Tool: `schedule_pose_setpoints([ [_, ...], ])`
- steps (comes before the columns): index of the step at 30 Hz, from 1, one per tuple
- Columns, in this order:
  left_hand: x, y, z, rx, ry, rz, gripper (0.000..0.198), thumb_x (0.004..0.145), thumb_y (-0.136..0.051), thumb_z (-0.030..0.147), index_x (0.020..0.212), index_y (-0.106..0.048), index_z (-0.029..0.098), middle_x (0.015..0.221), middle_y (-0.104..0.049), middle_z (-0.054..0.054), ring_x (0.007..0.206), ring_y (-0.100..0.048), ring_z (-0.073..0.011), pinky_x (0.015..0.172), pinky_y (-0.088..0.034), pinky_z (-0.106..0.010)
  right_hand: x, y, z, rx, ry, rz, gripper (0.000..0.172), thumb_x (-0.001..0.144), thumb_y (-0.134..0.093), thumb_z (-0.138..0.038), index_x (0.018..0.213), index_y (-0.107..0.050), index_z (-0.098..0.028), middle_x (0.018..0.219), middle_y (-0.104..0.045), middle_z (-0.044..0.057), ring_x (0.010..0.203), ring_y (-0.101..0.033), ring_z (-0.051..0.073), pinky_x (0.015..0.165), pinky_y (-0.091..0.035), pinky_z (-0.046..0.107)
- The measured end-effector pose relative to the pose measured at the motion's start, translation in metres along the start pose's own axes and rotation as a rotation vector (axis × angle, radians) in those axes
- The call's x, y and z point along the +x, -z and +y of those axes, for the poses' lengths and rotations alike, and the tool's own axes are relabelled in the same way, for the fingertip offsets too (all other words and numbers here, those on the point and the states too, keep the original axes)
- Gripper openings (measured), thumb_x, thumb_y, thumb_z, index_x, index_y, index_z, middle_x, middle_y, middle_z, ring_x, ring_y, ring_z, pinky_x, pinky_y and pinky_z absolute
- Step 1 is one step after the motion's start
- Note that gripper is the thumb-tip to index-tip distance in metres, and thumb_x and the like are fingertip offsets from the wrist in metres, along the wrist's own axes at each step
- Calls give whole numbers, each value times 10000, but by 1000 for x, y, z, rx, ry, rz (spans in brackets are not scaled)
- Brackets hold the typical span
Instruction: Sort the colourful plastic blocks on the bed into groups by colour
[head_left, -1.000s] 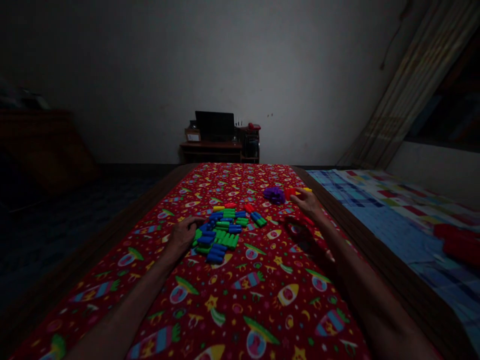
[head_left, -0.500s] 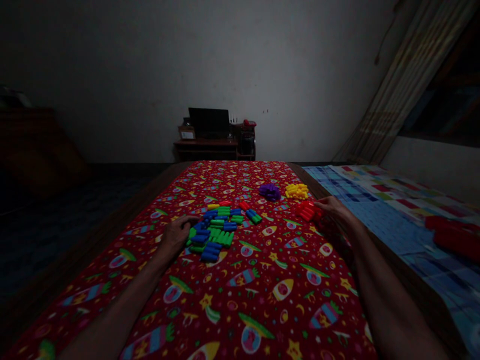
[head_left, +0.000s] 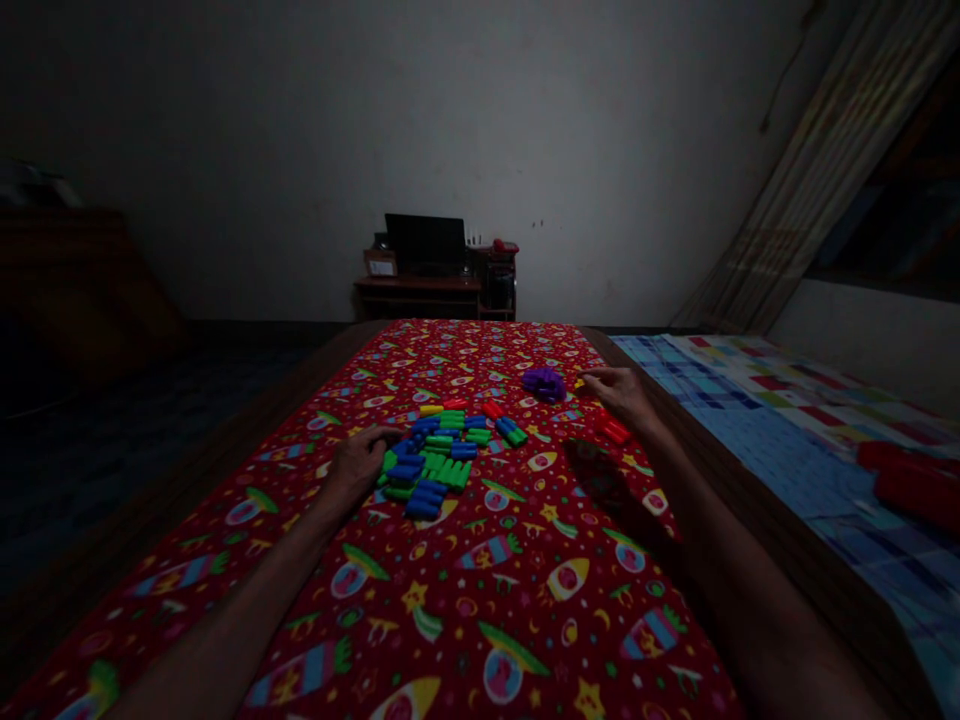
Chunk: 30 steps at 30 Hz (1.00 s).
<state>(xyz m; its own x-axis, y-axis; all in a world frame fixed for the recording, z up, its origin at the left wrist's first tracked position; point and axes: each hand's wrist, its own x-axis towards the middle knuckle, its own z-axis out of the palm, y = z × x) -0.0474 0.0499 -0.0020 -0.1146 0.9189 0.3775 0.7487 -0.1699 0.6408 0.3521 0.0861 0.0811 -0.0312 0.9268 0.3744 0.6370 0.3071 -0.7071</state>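
Blue and green plastic cylinders (head_left: 431, 468), like short pegs or tubes, lie in a loose heap in the middle of the red printed cloth (head_left: 480, 590). My left hand (head_left: 361, 457) rests at the heap's left side, fingers stretched and thumb apart, touching the nearest pieces. My right hand (head_left: 621, 392) hovers at the right, its fingertips drawn together beside a bit of yellow (head_left: 579, 384); whether it grips a piece is unclear. It hides most of the yellow pile. Just below it lie red cylinders (head_left: 613, 431), and to its left a purple pile (head_left: 544, 384).
A yellow piece (head_left: 431, 410) and a few red pieces (head_left: 493, 410) lie at the heap's far edge. Beyond the cloth, a desk (head_left: 416, 286) bears a dark monitor (head_left: 426, 244). To the right are a checked blue spread (head_left: 720, 430) and a red cloth (head_left: 911, 485).
My right hand has moved up and left from the red pile to over the yellow pile, covering it. My left hand stays by the blue and green heap. The view has shifted slightly.
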Motion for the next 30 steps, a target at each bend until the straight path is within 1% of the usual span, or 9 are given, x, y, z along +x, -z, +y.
schedule_pose_setpoints([
  [4,0,-1,-1,-9,-2,0,374,710,-402,280,860,-736,203,908,-757,-39,838,-698,-212,784,-557,-289,15,-72,-30,-274,210,-240,302,854,-531,-242,1079,-698,-130,979,-734,102,869,-673,200,773,-476,269],
  [7,1,-1,-3,-22,-4,3,368,710,-401,268,853,-735,207,897,-758,-32,830,-698,-203,779,-558,-286,22,-117,-46,-515,193,-353,279,873,-527,-247,1075,-675,-124,1050,-699,134,948,-637,216,774,-441,264],
  [10,1,-2,-5,-30,-7,4,365,717,-402,260,853,-737,209,897,-758,-27,819,-697,-192,788,-556,-286,21,-140,-51,-591,162,-359,275,875,-481,-183,1078,-652,-113,1086,-666,163,989,-610,233,761,-414,272],
  [12,1,-2,-7,-32,-9,-2,367,721,-400,258,854,-738,209,905,-758,-27,821,-697,-193,785,-557,-292,17,-142,-49,-593,162,-345,293,878,-454,-168,1101,-637,-117,1092,-657,164,995,-602,234,760,-403,275],
  [16,2,-2,-6,-35,2,-7,369,709,-398,243,848,-738,202,892,-759,-30,828,-698,-193,788,-555,-289,6,-114,-32,-530,230,-221,370,876,-476,-227,1219,-580,-135,1038,-680,137,924,-615,226,743,-408,277],
  [20,1,-2,-3,-34,-5,-8,378,717,-398,256,875,-737,200,911,-758,-34,837,-698,-197,798,-552,-284,-19,-53,0,-444,282,-7,446,845,-501,-231,1279,-545,-137,1024,-698,125,887,-634,214,768,-438,283],
  [25,2,-2,-2,-33,-10,-18,383,697,-395,268,858,-735,199,907,-757,-42,833,-700,-212,791,-557,-292,-65,18,46,-603,115,151,457,835,-509,-288,1265,-565,-142,953,-715,124,779,-659,228,690,-459,298],
  [27,3,-2,-2,-32,8,-17,380,679,-394,263,836,-734,202,909,-758,-41,843,-701,-213,794,-558,-290,-79,30,60,-691,24,159,470,841,-504,-293,1282,-551,-139,908,-719,119,745,-658,228,658,-454,292],
  [30,3,-1,-1,-28,14,-22,380,664,-394,257,826,-734,208,928,-758,-36,858,-700,-213,809,-555,-290,-87,31,70,-792,-61,148,461,857,-505,-298,1288,-546,-140,923,-711,130,764,-655,228,643,-445,286],
])
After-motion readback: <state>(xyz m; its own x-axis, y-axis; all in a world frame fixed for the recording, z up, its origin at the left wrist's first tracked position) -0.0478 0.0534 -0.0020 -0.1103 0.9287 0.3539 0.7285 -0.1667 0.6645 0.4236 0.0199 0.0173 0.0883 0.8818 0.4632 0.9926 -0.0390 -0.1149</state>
